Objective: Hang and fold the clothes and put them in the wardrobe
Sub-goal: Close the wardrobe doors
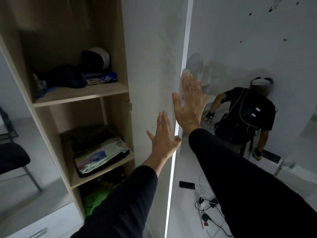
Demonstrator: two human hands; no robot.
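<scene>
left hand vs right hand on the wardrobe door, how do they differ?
The left hand lies lower on the wardrobe door, on its inner face; the right hand is higher, at the door's free edge. The left hand's fingers lie close together; the right hand's are spread wider. Both are open with straight fingers, and both arms wear black sleeves.

So the wardrobe [109,48] is standing open and it's basically three shelves. The top shelf [80,94] is carrying a dark bundle of clothes [63,78], a black and white helmet [96,58] sitting behind it, and some blue printed fabric [103,79] lying on the right. The middle shelf [103,170] is holding a stack of folded clothes [101,150], dark pieces under pale ones. Something bright green [96,200] is lying in the compartment below that. Over on the floor [185,169], right of the door, a black phone [187,184] is lying beside a tangle of cables and plugs [207,205].
</scene>
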